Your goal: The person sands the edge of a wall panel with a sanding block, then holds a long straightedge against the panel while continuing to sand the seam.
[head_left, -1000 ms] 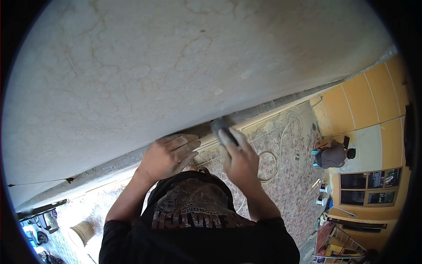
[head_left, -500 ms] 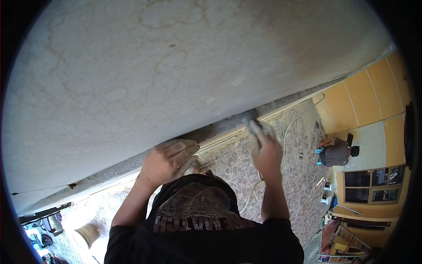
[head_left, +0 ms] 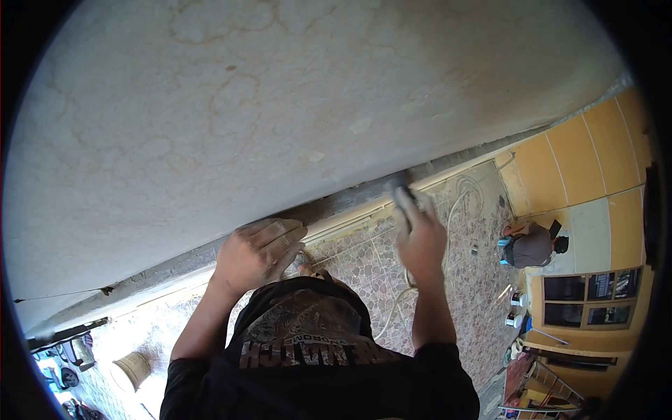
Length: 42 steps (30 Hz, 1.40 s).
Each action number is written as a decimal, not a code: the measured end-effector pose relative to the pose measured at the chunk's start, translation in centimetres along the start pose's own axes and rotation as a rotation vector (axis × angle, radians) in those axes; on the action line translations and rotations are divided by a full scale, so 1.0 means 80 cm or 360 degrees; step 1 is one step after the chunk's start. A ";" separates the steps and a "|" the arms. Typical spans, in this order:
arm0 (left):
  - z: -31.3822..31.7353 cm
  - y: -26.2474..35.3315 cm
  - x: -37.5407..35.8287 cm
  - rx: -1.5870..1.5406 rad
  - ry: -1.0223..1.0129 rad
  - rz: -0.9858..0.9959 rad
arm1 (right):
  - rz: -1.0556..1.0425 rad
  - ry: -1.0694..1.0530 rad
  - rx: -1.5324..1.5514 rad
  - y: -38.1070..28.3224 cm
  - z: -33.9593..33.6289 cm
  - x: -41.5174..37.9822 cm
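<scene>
Ledge (head_left: 343, 203) darker at 12 o'clock from the torso (head_left: 315, 357), paler toward 2—finished extent unclear. Left hand (head_left: 252, 257), 11 o'clock: fingers together along it. Right hand (head_left: 424, 246): blurred fingers gripping dark block (head_left: 400, 182) on it, 1 o'clock.

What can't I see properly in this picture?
Head view:
- Dark block in the right hand: exact shape, blurred and partly behind fingers.
- Ledge under the left hand: hidden by that hand.
- Writing on the white bucket: too small.
- Far person's work: too small.
</scene>
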<state>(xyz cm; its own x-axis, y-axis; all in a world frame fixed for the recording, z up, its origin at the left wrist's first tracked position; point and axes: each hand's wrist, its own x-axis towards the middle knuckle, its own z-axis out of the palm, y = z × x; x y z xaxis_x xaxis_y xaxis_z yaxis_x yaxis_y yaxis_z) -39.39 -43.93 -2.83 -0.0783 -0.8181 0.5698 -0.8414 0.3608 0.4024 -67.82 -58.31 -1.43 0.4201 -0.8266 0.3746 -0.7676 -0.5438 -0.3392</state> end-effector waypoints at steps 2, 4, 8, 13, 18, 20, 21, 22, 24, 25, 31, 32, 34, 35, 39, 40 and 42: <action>-0.002 0.000 0.001 -0.0008 -0.0020 0.0023 | -0.0281 -0.0026 0.0057 -0.030 0.009 -0.020; -0.002 -0.001 0.002 0.0008 -0.0015 0.0024 | -0.0091 -0.0205 0.0186 -0.014 -0.001 -0.010; -0.001 0.000 -0.001 0.0007 -0.0016 0.0024 | -0.0094 0.0076 0.0152 0.047 -0.003 0.023; 0.001 0.001 0.001 0.0013 0.0026 0.0021 | -0.0121 -0.0068 0.0125 -0.003 -0.006 -0.008; 0.003 -0.001 -0.001 0.0047 0.0060 0.0046 | 0.0015 0.0177 -0.0066 0.063 -0.002 0.014; 0.006 0.001 -0.001 0.0046 0.0073 0.0038 | -0.0008 0.0043 0.0015 0.015 -0.007 0.003; 0.005 0.000 -0.001 0.0050 0.0063 0.0038 | -0.0013 -0.0091 0.0110 -0.014 -0.003 -0.010; 0.005 0.000 -0.002 0.0056 0.0064 0.0027 | -0.0202 -0.0079 0.0139 -0.034 0.005 -0.024; 0.007 0.000 -0.004 0.0052 0.0129 0.0047 | -0.0191 -0.0123 0.0183 -0.050 0.001 -0.030; 0.005 -0.002 -0.005 0.0059 0.0124 0.0024 | -0.0075 -0.0118 0.0185 -0.044 0.001 -0.026; -0.003 0.001 -0.026 0.0032 0.0298 0.0025 | -0.0186 -0.0260 0.0193 -0.109 0.014 -0.045; -0.005 0.004 -0.032 0.0049 0.0286 -0.0008 | -0.0353 -0.0189 0.0279 -0.129 0.026 -0.057; -0.010 0.007 -0.046 0.0069 0.0274 -0.0034 | -0.0367 -0.0268 0.0348 -0.135 0.020 -0.053; -0.014 0.008 -0.056 0.0069 0.0305 -0.0086 | -0.0188 -0.0285 0.0271 -0.124 0.016 -0.045; -0.023 0.007 -0.092 0.0105 0.0448 -0.0294 | -0.0146 -0.0009 0.0085 -0.080 0.015 -0.030; -0.022 0.009 -0.094 0.0099 0.0454 -0.0306 | -0.0135 -0.0045 0.0031 -0.100 0.019 -0.038; -0.023 0.008 -0.093 0.0127 0.0402 -0.0304 | -0.0253 -0.0275 0.0333 -0.142 0.025 -0.057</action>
<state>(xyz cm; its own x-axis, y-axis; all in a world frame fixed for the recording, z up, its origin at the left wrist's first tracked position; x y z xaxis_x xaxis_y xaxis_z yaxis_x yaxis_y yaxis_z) -38.38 -36.83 -5.49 0.2118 -0.7268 0.6533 -0.8680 0.1673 0.4675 -60.06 -48.64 -1.05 0.6166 -0.7315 0.2912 -0.5768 -0.6714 -0.4653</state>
